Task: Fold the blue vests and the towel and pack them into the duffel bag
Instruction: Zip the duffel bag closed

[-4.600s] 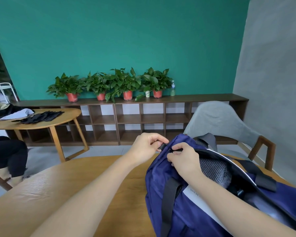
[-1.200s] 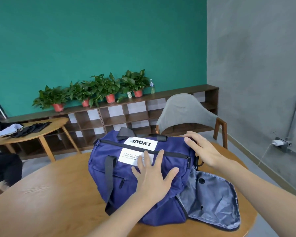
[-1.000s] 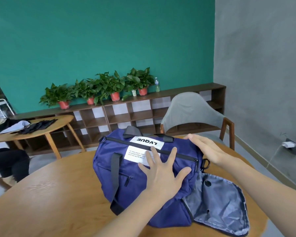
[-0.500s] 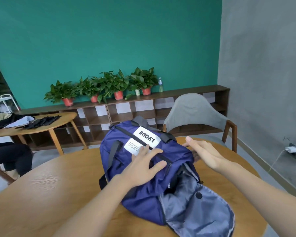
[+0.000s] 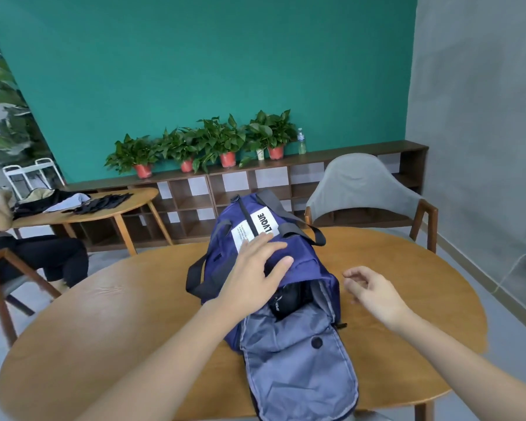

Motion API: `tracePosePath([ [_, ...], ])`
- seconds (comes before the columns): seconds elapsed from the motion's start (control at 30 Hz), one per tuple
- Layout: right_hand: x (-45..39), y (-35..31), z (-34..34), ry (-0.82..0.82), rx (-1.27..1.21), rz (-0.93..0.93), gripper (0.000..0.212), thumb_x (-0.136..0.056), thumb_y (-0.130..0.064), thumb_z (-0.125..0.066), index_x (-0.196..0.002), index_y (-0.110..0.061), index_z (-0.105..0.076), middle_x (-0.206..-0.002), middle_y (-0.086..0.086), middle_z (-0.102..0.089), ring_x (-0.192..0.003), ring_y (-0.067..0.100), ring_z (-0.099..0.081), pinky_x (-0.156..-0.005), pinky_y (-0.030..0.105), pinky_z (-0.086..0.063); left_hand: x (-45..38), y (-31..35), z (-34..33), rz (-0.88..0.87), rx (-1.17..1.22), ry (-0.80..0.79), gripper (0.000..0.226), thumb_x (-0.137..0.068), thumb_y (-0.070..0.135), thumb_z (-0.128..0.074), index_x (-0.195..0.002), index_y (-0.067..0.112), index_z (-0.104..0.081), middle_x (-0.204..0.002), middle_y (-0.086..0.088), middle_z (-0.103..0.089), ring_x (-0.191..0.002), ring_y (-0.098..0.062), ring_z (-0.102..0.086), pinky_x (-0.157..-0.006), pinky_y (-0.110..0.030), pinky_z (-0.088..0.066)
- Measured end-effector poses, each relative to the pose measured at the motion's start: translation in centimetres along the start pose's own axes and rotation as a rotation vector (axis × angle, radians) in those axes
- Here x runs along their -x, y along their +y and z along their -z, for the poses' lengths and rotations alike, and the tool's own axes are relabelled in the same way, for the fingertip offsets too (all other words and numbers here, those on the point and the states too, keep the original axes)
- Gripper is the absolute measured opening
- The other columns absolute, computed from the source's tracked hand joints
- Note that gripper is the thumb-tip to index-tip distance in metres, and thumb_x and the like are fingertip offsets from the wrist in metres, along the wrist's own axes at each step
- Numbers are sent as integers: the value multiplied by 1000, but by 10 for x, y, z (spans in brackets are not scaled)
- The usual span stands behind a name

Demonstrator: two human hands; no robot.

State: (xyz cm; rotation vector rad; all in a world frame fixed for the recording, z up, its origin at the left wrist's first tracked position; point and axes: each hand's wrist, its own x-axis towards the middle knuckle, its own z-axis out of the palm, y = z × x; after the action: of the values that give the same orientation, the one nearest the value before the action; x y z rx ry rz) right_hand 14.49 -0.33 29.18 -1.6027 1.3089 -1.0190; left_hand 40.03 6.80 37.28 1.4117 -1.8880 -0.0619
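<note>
Two bare hands tend a navy fabric duffel bag [image 5: 255, 238] on the round wooden table [image 5: 104, 314]. Left hand [image 5: 255, 268] presses flat with straight fingers, likely steadying it; right hand [image 5: 374, 290] hovers beside, fingers loosely curled and empty, near the open grey-lined end flap [image 5: 298, 366].

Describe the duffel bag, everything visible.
The duffel bag is navy fabric, lying on the round wooden table with one end towards the camera. A white label reads LVQUE. It has grey-black webbing straps. The top zip looks closed. The end flap hangs open, showing grey lining, a snap, and something dark inside. The left hand rests flat on top; the right hand hovers beside it, not touching.
</note>
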Motion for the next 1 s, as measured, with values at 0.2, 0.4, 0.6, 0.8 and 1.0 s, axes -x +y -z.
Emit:
tracePosePath([
  [0.2, 13, 57, -17, -262, 95, -106, 32, -94, -12, -66, -125, -12, -56, -112, 0, -70, -61, 16, -67, -51, 18, -46, 55, 45, -65, -389, 55, 103, 22, -95, 19, -69, -114, 8, -72, -118, -1, -66, -119, -15, -57, -103, -29, -46],
  [0.4, 27, 68, -21, -193, 33, -29, 23, -89, -17, -76, -109, -14, -64, -77, -9, -73, -49, 9, -52, -57, 17, -46, 104, 30, -114, -72, -48, -289, 57, -83, 65, -69, -128, 30, -64, -125, 17, -59, -120, -2, -49, -102, -27, -44],
  [0.6, 28, 71, -21, -174, 66, -35, 20, -84, -24, -81, -100, -19, -69, -81, -7, -77, -43, 5, -51, -55, 12, -45, 120, 35, -127, 110, -75, -378, 91, -64, 79, -73, -139, 33, -52, -134, 19, -47, -130, -1, -37, -112, -22, -32],
  [0.8, 33, 75, -24, -139, 73, 14, 23, -84, -25, -80, -103, -20, -68, -76, -8, -75, -46, 5, -56, -59, 10, -45, 144, 31, -124, 80, -117, -523, 72, -64, 56, -83, -120, 27, -47, -126, 19, -42, -119, 0, -36, -99, -17, -35],
  [1.0, 38, 77, -22, -115, 21, 16, 23, -85, -30, -79, -104, -21, -69, -81, -8, -76, -52, 7, -62, -60, 8, -44, 121, 34, -91, 93, -85, -446, 9, -79, 30, -66, -88, 29, -61, -80, 15, -59, -74, -5, -53, -73, -36, -52],
])
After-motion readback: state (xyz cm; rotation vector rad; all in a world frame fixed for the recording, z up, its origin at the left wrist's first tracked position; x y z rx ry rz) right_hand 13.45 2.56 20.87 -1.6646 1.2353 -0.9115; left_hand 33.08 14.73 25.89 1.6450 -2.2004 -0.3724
